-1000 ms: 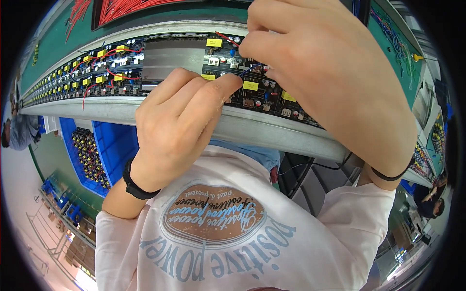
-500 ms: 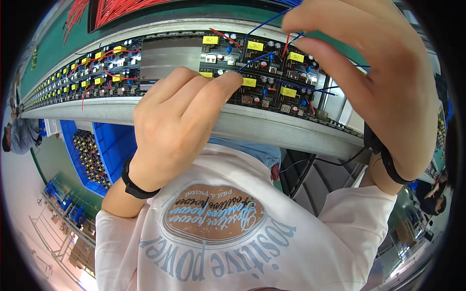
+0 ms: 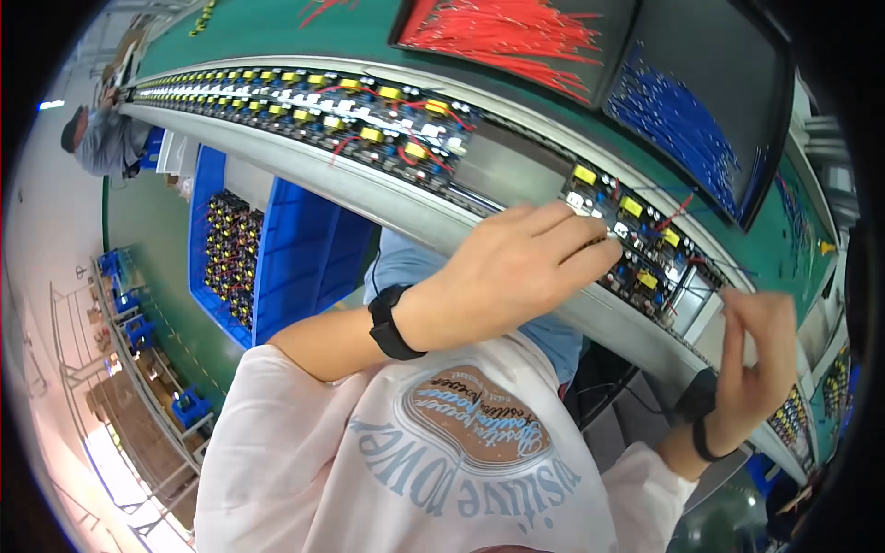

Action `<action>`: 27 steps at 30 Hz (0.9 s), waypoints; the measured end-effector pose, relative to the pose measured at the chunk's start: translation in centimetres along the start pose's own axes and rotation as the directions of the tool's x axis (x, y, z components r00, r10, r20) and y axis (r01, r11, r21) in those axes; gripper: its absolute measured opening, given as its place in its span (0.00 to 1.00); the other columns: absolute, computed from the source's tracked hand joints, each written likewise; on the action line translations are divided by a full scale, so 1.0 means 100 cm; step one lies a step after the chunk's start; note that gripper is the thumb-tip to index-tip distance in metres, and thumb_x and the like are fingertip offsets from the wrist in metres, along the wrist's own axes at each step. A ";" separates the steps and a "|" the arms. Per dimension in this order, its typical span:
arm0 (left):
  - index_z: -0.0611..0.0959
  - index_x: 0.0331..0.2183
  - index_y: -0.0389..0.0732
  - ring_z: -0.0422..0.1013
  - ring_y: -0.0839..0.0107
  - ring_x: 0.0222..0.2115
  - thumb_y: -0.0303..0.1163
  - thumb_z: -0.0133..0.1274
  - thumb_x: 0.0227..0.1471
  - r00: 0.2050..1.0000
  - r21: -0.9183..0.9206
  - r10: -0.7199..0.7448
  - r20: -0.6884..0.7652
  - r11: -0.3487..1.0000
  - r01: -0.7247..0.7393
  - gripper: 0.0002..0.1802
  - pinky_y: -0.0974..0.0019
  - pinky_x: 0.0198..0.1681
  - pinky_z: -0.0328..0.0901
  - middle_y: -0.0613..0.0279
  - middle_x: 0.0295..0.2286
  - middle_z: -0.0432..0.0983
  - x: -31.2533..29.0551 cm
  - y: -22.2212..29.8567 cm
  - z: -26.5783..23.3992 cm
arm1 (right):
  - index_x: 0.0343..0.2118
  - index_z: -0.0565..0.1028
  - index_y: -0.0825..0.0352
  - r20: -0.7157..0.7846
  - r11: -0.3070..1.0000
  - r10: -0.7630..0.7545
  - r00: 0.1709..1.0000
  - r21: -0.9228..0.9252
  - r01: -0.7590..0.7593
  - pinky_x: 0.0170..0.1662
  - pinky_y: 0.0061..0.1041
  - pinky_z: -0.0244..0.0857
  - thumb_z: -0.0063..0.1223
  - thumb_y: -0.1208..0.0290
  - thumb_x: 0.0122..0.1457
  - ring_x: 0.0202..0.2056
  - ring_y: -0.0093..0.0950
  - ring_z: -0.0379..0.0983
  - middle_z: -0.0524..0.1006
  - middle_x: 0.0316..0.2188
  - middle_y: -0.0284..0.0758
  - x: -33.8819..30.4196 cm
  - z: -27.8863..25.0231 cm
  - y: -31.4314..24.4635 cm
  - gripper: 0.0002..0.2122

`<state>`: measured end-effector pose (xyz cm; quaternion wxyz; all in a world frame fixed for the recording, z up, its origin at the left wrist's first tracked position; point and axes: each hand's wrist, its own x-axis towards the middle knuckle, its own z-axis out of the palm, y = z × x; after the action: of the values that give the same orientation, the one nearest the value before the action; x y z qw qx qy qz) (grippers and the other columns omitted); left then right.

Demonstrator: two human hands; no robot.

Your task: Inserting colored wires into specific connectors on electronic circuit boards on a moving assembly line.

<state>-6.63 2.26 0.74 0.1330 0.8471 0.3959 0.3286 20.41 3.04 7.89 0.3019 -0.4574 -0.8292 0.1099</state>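
Small black circuit boards (image 3: 648, 281) with yellow blocks, and red and blue wires on some of them, sit in rows along a metal-railed track (image 3: 433, 217). My left hand (image 3: 507, 276) reaches over the track with its fingers curled together, the tips down at a board. What lies between those tips, if anything, is hidden. At the right end of this group of boards is my right hand (image 3: 756, 355), thumb and forefinger brought together near the track; whether a wire is between them is too small to make out.
Beyond the track, a black tray (image 3: 608, 78) holds red wires (image 3: 502, 32) and blue wires (image 3: 678, 120) in separate compartments. A blue bin (image 3: 318, 244) with stacked boards (image 3: 230, 258) stands on the near side, left. Another person (image 3: 101, 138) is by the track's far left end.
The view has swung, bringing the wire tray into sight. My right hand, raised with a blue wire before, has come down to the right end of the boards. My left hand remains over the boards.
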 end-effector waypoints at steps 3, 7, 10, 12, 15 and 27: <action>0.84 0.42 0.42 0.76 0.64 0.32 0.28 0.66 0.40 0.992 -0.004 0.038 -0.119 0.999 -0.038 0.22 0.63 0.34 0.71 0.61 0.35 0.81 -0.020 -0.009 -0.014 | 0.31 0.81 0.70 -0.046 0.996 0.070 0.996 0.052 -0.068 0.31 0.30 0.62 0.65 0.87 0.43 0.26 0.36 0.71 0.76 0.24 0.38 -0.023 0.018 -0.026 0.11; 0.83 0.41 0.41 0.77 0.61 0.38 0.24 0.65 0.46 0.966 0.133 -0.046 -0.256 0.988 0.082 0.17 0.59 0.40 0.70 0.58 0.38 0.82 -0.077 -0.033 -0.063 | 0.32 0.83 0.66 0.051 0.975 0.029 0.998 0.218 -0.040 0.30 0.30 0.63 0.66 0.84 0.43 0.26 0.33 0.74 0.78 0.24 0.34 -0.034 0.055 -0.057 0.11; 0.81 0.46 0.40 0.74 0.55 0.48 0.22 0.61 0.50 0.812 0.151 -0.238 -0.533 0.918 0.367 0.18 0.54 0.51 0.65 0.55 0.43 0.82 -0.110 -0.070 -0.083 | 0.32 0.83 0.65 0.119 0.956 0.000 0.993 0.292 -0.035 0.30 0.31 0.63 0.66 0.84 0.45 0.25 0.33 0.74 0.79 0.24 0.34 -0.032 0.082 -0.077 0.10; 0.80 0.47 0.39 0.72 0.53 0.52 0.24 0.61 0.52 0.831 0.250 -0.282 -0.480 0.864 0.438 0.19 0.53 0.55 0.63 0.55 0.45 0.81 -0.110 -0.088 -0.093 | 0.31 0.82 0.65 0.155 0.947 -0.016 0.988 0.319 -0.035 0.30 0.31 0.63 0.66 0.84 0.47 0.25 0.33 0.74 0.79 0.24 0.34 -0.030 0.096 -0.090 0.09; 0.79 0.50 0.38 0.68 0.50 0.57 0.27 0.61 0.54 0.851 0.357 -0.350 -0.391 0.795 0.491 0.21 0.51 0.59 0.59 0.57 0.49 0.80 -0.109 -0.100 -0.098 | 0.32 0.83 0.64 0.221 0.924 -0.095 0.971 0.382 0.003 0.29 0.31 0.62 0.66 0.83 0.47 0.24 0.32 0.73 0.79 0.23 0.33 -0.023 0.111 -0.109 0.09; 0.77 0.54 0.36 0.67 0.49 0.59 0.27 0.59 0.57 0.898 0.249 -0.362 -0.252 0.872 0.421 0.23 0.48 0.62 0.58 0.56 0.53 0.77 -0.119 -0.119 -0.098 | 0.39 0.81 0.62 0.152 0.998 0.056 0.987 -0.001 -0.056 0.29 0.31 0.67 0.62 0.78 0.56 0.26 0.35 0.75 0.81 0.31 0.32 -0.002 0.134 -0.123 0.09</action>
<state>-25.68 0.59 -3.04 0.0282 0.7221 0.6159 0.3138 3.89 -2.70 2.83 0.2356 -0.4702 -0.8364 0.1543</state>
